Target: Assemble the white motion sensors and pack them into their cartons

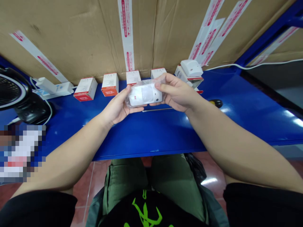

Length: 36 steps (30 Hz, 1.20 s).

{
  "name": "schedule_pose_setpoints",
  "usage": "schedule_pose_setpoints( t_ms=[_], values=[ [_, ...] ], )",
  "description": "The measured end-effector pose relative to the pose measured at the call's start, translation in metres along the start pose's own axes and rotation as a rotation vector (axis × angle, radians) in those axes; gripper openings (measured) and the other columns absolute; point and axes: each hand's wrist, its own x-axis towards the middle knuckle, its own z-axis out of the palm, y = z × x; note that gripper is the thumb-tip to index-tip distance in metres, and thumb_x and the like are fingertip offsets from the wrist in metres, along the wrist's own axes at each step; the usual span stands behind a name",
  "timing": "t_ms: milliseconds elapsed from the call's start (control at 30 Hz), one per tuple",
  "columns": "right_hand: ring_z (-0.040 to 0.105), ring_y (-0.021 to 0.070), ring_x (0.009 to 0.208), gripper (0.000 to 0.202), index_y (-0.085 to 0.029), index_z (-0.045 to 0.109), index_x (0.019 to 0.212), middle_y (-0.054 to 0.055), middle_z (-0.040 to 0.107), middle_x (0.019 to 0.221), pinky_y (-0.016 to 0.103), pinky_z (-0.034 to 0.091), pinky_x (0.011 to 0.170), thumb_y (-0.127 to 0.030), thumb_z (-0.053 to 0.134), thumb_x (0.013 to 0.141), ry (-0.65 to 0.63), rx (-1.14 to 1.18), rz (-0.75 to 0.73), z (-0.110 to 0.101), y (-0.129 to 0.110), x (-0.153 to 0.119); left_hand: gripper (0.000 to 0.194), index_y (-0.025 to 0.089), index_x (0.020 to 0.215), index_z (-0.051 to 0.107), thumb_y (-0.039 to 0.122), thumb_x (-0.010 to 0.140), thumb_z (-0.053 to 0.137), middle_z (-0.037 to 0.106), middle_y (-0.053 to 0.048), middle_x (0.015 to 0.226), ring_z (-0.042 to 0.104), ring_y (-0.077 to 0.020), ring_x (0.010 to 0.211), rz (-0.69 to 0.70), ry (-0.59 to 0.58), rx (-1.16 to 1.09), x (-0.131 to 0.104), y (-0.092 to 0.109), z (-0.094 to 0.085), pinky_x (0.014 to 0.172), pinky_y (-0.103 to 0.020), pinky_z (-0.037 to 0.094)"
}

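Observation:
A white plastic device (pixel 145 94) in a clear bag is held up over the blue shelf between both hands. My left hand (pixel 120 105) grips its left end, thumb on top and fingers beneath. At the right end, my right hand (pixel 176 92) pinches the bag and device, with the thumb on the front. Below the device, a thin metal rod (pixel 157 110) lies on the shelf. Behind it stand small white and red boxes, among them one (pixel 133 77) partly hidden by the device.
More boxes (pixel 85 89) line the back against cardboard (pixel 142 37). A second white device (pixel 191 68) rests on an open box at right. A black fan (pixel 26 97) and power strip (pixel 58 89) are at left. A dark and yellow object (pixel 216 103) lies right.

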Motion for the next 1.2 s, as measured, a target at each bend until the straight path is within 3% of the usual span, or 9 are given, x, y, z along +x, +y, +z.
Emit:
schedule_pose_setpoints(
  t_ms=[133,300,433,600,700,833,1033,1200],
  values=[
    [0.076,0.0235,0.092,0.035,-0.026,0.055,0.095,0.001,0.073,0.099,0.046,0.07,0.074,-0.043,0.086,0.091,0.061,-0.007,0.003,0.002,0.001,0.0,0.042,0.022,0.137,0.077,0.05,0.104,0.076,0.084,-0.012,0.13,0.083,-0.029,0.121,0.035,0.021,0.002,-0.001,0.0,0.002,0.091,-0.033,0.075],
    [0.076,0.0251,0.103,0.027,-0.025,0.058,0.099,0.003,0.074,0.103,0.053,0.07,0.091,-0.031,0.082,0.089,0.126,0.057,0.056,0.003,0.0,0.001,0.039,0.023,0.132,0.077,0.048,0.102,0.08,0.084,-0.01,0.129,0.083,-0.0256,0.117,0.089,0.056,0.046,-0.003,0.001,0.003,0.082,-0.025,0.074],
    [0.075,0.0209,0.105,0.024,-0.022,0.059,0.089,0.002,0.074,0.099,0.049,0.068,0.101,-0.022,0.083,0.087,0.147,0.083,0.046,0.004,0.0,0.002,0.043,0.023,0.125,0.076,0.055,0.098,0.084,0.084,-0.008,0.127,0.084,-0.0254,0.113,0.102,0.09,0.063,0.0,0.0,-0.001,0.074,-0.023,0.074],
    [0.075,0.0211,0.105,0.034,-0.023,0.059,0.085,0.003,0.073,0.096,0.048,0.069,0.098,-0.034,0.091,0.088,0.128,0.074,0.007,0.003,0.006,0.003,0.054,0.026,0.127,0.076,0.062,0.089,0.091,0.083,-0.009,0.13,0.083,-0.0292,0.118,0.08,0.029,0.086,0.0,0.002,-0.007,0.072,-0.024,0.074],
    [0.074,0.0216,0.105,0.041,-0.024,0.057,0.088,0.002,0.071,0.098,0.047,0.07,0.094,-0.043,0.094,0.086,0.134,0.045,-0.009,0.0,0.008,0.004,0.057,0.028,0.13,0.075,0.049,0.083,0.099,0.081,-0.007,0.132,0.083,-0.0289,0.115,0.073,-0.011,0.096,-0.003,0.005,-0.006,0.075,-0.027,0.075],
    [0.075,0.0219,0.102,0.045,-0.026,0.054,0.09,0.0,0.069,0.098,0.045,0.072,0.086,-0.039,0.095,0.081,0.15,0.003,-0.04,-0.004,0.008,0.006,0.062,0.029,0.128,0.073,0.033,0.075,0.105,0.079,-0.005,0.131,0.083,-0.0254,0.108,0.06,-0.028,0.112,-0.008,0.007,-0.003,0.077,-0.03,0.076],
    [0.079,0.0236,0.099,0.036,-0.021,0.067,0.105,0.006,0.077,0.101,0.046,0.072,0.088,-0.036,0.092,0.083,0.144,-0.003,0.018,-0.003,0.009,0.009,0.06,0.025,0.117,0.072,0.039,0.071,0.108,0.08,-0.003,0.116,0.082,-0.0212,0.097,0.068,0.028,0.124,-0.005,0.006,-0.003,0.067,-0.027,0.073],
    [0.078,0.0208,0.092,0.025,-0.02,0.069,0.092,0.005,0.076,0.093,0.041,0.069,0.086,-0.032,0.09,0.086,0.207,-0.053,-0.009,-0.004,0.01,0.01,0.06,0.023,0.112,0.074,0.042,0.067,0.109,0.082,-0.002,0.108,0.078,-0.0175,0.088,0.108,0.084,0.167,-0.003,0.004,-0.004,0.069,-0.025,0.069]
  ],
)
